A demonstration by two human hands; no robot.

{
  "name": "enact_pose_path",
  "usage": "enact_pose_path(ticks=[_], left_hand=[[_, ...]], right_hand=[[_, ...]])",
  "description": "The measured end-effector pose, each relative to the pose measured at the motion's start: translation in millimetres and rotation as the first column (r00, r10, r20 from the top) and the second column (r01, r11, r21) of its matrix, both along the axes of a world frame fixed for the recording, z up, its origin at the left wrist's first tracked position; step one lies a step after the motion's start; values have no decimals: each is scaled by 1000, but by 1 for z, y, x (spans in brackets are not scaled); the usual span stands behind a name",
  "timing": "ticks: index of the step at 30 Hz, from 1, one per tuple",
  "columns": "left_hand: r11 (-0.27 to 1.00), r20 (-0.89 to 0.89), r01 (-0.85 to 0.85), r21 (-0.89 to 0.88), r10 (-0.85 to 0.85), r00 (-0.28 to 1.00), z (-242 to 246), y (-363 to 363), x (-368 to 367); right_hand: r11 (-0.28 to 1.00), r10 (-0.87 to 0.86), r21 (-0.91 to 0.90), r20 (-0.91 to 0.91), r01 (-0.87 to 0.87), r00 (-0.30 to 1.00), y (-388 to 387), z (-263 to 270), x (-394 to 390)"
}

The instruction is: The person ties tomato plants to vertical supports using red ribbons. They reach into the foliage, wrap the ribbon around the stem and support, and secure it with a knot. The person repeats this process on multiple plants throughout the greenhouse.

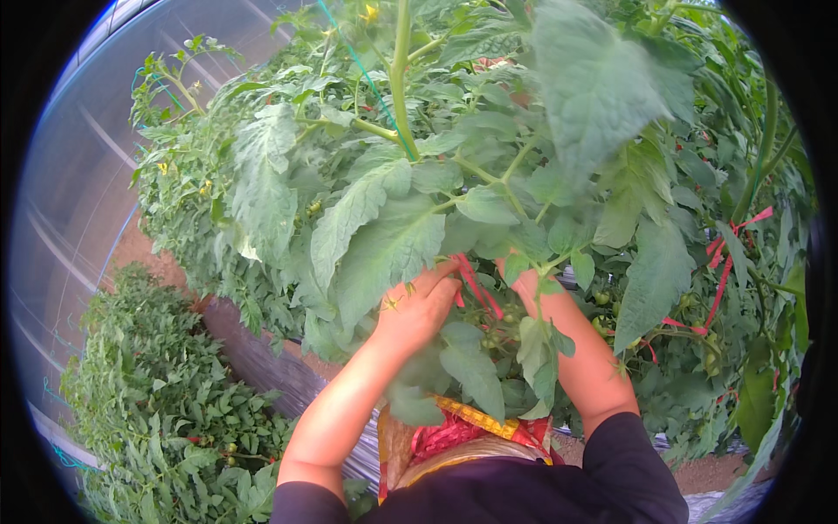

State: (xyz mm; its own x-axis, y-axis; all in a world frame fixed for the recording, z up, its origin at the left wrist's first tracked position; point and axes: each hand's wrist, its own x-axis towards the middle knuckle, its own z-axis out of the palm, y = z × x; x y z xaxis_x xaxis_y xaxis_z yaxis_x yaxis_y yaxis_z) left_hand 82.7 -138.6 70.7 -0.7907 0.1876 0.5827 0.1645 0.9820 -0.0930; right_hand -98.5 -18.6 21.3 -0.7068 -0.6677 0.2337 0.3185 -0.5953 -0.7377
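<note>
Both my arms reach into the foliage of a tomato plant [401,78]. My left hand [419,304] has its fingers curled beside a red plastic ribbon [476,285]; its fingertips are partly behind leaves, so its grip is unclear. Leaves cover most of my right hand [517,272], and its fingers cannot be seen. The ribbon's loose ends hang between the two hands. At my waist, an open bag [396,452] with a yellow and red rim holds a bundle of red ribbon strips [445,437]. Green twine [366,72] runs along the main stem.
Red ribbon [723,281] is tied around a stem on the right, near small green tomatoes [601,298]. Another row of tomato plants [170,406] grows at lower left. Silvery mulch film [262,354] covers the ground between rows. A clear plastic greenhouse wall [72,216] curves along the left.
</note>
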Motion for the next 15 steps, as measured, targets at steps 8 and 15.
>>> enact_pose_path(ticks=[8, 15], left_hand=[[944, 91, -275, 182, 262, 961, -9, 20, -24], [987, -22, -80, 138, 84, 996, -8, 16, -29]], right_hand=[[866, -95, 349, -586, 357, 804, 54, -6, 48], [830, -225, 99, -841, 550, 492, 44, -12, 53]])
